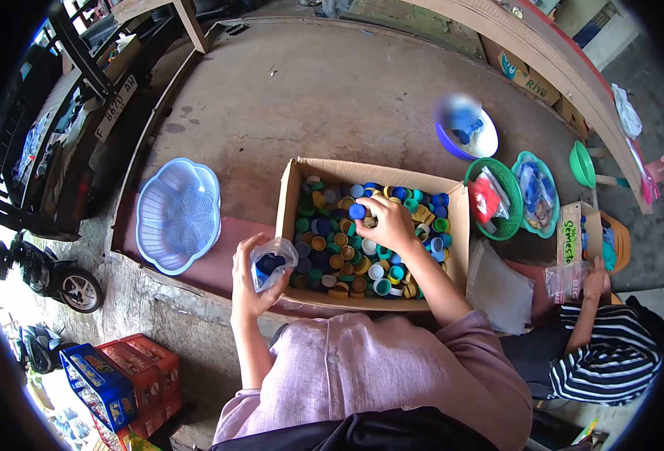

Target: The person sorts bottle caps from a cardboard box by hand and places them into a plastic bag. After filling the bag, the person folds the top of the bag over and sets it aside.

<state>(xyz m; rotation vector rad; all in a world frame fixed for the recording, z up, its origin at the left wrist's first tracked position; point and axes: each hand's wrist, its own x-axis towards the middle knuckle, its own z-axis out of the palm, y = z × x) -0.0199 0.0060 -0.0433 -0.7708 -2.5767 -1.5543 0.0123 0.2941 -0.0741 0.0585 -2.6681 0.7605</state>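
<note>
A cardboard box point(291, 197) sits in front of me, filled with several plastic bottle caps point(332, 252) in blue, green, yellow and white. My right hand point(388, 223) reaches into the box and pinches a blue cap point(357, 212) at its fingertips. My left hand point(251, 282) holds a small clear plastic bag point(273, 261) at the box's near left corner; dark blue caps lie inside the bag.
A pale blue basket point(178, 214) lies left of the box. Green baskets point(497, 197) and a purple bowl point(463, 135) stand to the right. Another person in a striped shirt point(610, 357) sits at right, holding a bag. Crates point(122, 379) and motorbikes point(43, 274) are at lower left.
</note>
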